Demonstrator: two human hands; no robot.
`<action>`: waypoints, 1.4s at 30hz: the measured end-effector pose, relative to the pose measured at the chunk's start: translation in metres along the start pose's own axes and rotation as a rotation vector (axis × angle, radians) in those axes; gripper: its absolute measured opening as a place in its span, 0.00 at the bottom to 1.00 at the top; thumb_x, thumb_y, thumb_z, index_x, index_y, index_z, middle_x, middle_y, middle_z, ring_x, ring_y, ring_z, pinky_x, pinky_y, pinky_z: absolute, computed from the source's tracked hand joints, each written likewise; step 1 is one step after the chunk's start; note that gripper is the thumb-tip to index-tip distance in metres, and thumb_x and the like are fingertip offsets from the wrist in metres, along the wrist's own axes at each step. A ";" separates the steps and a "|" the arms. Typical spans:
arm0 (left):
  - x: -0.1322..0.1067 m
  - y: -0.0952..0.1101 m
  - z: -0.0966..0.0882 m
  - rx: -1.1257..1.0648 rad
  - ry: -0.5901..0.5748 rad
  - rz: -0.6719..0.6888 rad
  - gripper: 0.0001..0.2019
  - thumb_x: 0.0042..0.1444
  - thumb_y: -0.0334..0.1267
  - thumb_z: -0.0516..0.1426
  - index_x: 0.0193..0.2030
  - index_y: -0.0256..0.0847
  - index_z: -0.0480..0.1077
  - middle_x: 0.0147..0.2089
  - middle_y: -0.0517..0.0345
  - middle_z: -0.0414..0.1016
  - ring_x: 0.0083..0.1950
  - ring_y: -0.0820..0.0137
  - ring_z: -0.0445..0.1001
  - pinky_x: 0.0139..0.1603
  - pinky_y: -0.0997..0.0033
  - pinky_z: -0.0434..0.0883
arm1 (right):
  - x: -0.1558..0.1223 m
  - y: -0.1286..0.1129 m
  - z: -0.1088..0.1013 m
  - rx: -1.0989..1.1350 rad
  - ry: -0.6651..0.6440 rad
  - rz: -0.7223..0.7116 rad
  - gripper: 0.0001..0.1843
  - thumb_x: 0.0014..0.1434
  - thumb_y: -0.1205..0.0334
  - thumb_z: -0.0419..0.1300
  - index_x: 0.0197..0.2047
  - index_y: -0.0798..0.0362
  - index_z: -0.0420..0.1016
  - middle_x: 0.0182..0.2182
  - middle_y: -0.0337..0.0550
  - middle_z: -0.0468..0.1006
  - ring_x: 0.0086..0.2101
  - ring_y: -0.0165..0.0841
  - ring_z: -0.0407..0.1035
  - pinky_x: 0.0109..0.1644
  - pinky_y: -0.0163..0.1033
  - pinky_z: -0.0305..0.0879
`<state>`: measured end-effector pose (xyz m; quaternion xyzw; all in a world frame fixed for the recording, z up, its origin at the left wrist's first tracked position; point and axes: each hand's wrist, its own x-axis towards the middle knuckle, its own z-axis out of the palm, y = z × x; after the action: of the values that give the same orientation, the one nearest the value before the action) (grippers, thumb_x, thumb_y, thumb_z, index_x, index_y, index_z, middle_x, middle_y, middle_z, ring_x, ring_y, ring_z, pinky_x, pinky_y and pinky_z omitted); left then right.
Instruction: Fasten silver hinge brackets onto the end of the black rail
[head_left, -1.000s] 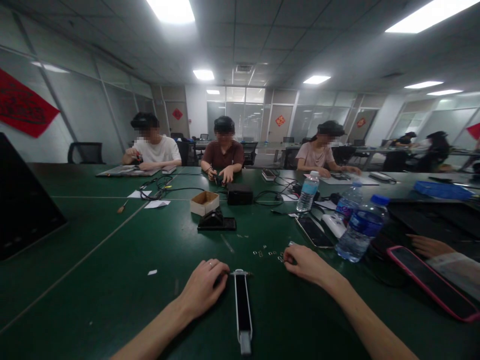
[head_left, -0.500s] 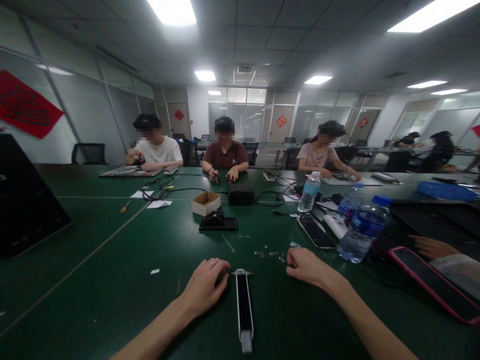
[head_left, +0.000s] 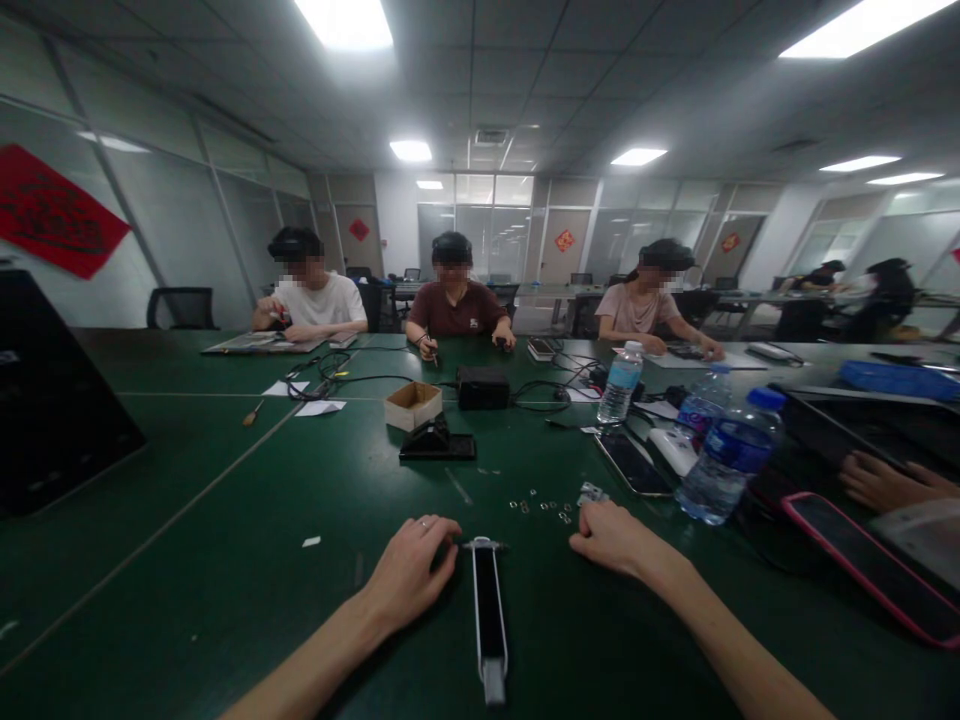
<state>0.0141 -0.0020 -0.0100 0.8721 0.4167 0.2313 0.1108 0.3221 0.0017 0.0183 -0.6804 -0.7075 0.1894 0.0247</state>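
My left hand [head_left: 411, 572] rests on the green table [head_left: 225, 560], fingers curled, its fingertips against the far end of a long black-and-white bar-shaped device [head_left: 489, 618] that lies pointing away from me. My right hand [head_left: 611, 536] lies to the right of the device, fingers curled under and knuckles up; whether anything is in them is hidden. Several small metal parts [head_left: 541, 507] are scattered just beyond and left of the right hand.
Water bottles [head_left: 724, 458], phones [head_left: 632, 462] and a pink-cased phone [head_left: 862, 565] lie to the right beside a neighbour's hand [head_left: 881, 481]. A black stand [head_left: 436, 442], cardboard box [head_left: 412, 404] and black box [head_left: 482, 386] sit mid-table. Three people sit opposite. A dark panel [head_left: 52, 400] stands left.
My right hand has drawn slightly back toward me from the small parts. The neighbour's hand at right has shifted farther right. My left hand has stayed in place.
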 end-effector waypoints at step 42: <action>0.001 0.000 0.001 0.053 -0.046 0.028 0.09 0.63 0.31 0.49 0.41 0.42 0.69 0.40 0.56 0.73 0.40 0.65 0.70 0.41 0.66 0.65 | -0.003 -0.057 0.040 0.530 0.101 -0.456 0.07 0.57 0.61 0.62 0.39 0.53 0.77 0.32 0.37 0.77 0.30 0.29 0.68 0.34 0.33 0.64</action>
<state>0.0155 -0.0011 -0.0103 0.8857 0.4076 0.2015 0.0940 0.2565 -0.0103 -0.0012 -0.4834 -0.7654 0.3222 0.2769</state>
